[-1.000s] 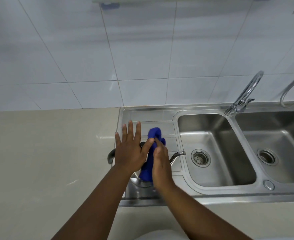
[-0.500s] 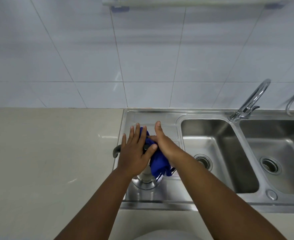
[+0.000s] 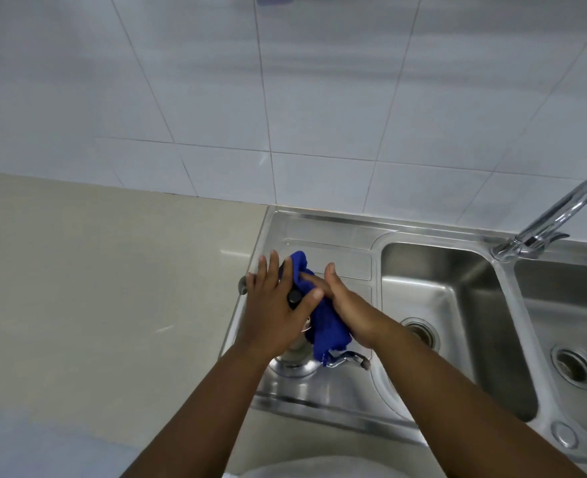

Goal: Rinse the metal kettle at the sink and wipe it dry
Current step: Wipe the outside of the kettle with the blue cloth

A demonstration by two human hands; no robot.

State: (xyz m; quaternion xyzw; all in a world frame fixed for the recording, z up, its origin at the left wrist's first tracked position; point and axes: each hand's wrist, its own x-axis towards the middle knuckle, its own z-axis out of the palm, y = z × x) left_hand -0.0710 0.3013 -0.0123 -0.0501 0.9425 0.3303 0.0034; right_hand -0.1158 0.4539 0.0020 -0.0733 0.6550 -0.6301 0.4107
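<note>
The metal kettle [image 3: 293, 361] stands on the steel drainboard [image 3: 330, 250] left of the sink basins, mostly hidden under my hands. Its spout [image 3: 349, 359] points right and its dark handle end [image 3: 242, 285] shows at the left. My left hand [image 3: 278, 312] lies flat on the kettle's top, fingers spread, beside the black lid knob [image 3: 294, 297]. My right hand [image 3: 345, 305] presses a blue cloth [image 3: 323, 326] against the kettle's right side.
Right of the drainboard are two steel basins, the left basin [image 3: 457, 305] with a drain [image 3: 419, 331] and the right basin [image 3: 571, 326]. A chrome tap [image 3: 554, 215] rises behind them. A beige counter [image 3: 95, 288] lies to the left, a white tiled wall [image 3: 285, 98] behind.
My right hand has slid the blue cloth from the kettle's near side over its top to the right side. My left hand stays on the lid. The camera tilted.
</note>
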